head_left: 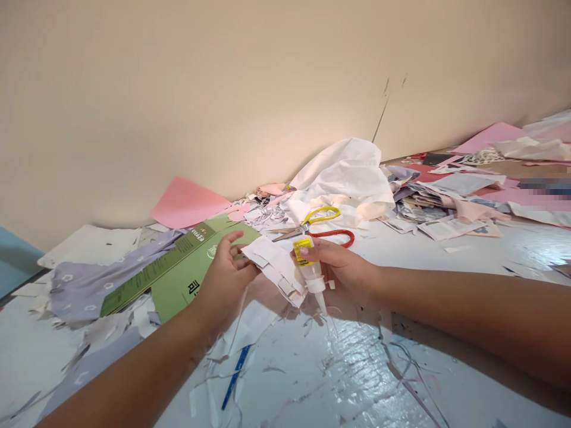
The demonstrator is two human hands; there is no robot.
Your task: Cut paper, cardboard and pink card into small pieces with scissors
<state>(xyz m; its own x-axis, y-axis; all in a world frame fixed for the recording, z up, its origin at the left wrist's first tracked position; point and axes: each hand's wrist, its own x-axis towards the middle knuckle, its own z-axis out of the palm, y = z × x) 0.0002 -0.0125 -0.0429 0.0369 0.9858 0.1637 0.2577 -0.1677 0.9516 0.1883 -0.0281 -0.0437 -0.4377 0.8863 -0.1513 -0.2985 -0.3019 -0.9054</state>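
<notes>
In my left hand [229, 273] is a small white paper piece [275, 266] with layered, folded strips along its lower edge, pinched at its left end. My right hand [341, 266] is closed around a clear glue bottle [307, 268] with a yellow label, its nozzle pointing down toward the table. The bottle is close beside the paper's right end; I cannot tell whether they touch. Just behind both hands lie scissors [307, 229] with one yellow and one red handle loop, blades toward the left.
A green printed card sheet [178, 279] and lilac patterned paper [102, 279] lie at left. Crumpled white material [348, 178] and a pink sheet [190, 202] stand against the wall. Paper scraps [446, 205] pile up at right. A blue strip [235, 377] lies in front.
</notes>
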